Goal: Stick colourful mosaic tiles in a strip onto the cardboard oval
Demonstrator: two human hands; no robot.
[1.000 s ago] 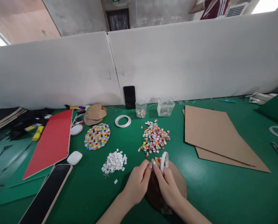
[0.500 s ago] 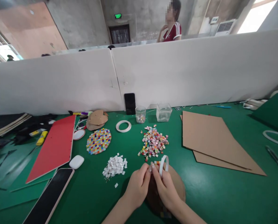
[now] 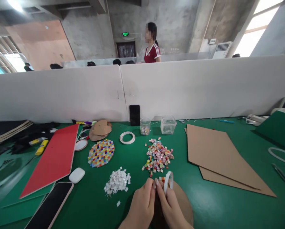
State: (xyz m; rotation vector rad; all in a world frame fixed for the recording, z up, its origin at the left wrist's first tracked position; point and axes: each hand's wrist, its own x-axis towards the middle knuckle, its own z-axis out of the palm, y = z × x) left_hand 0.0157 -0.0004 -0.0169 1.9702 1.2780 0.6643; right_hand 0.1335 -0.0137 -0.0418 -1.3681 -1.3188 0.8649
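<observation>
My left hand (image 3: 142,203) and right hand (image 3: 170,203) press together at the tips, anything pinched there hidden, with the round brown cardboard disc (image 3: 184,203) directly beneath and a white looped strip (image 3: 166,185) standing upright against the nearer right.

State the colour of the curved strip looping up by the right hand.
The curved strip is white; the head view shows it best.

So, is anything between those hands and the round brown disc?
Nothing visible is: the left hand and right hand meet near the far edge of the round brown disc. The white ring stands up from the right hand, beside where they meet. What lies beneath the hands is hidden.
</observation>
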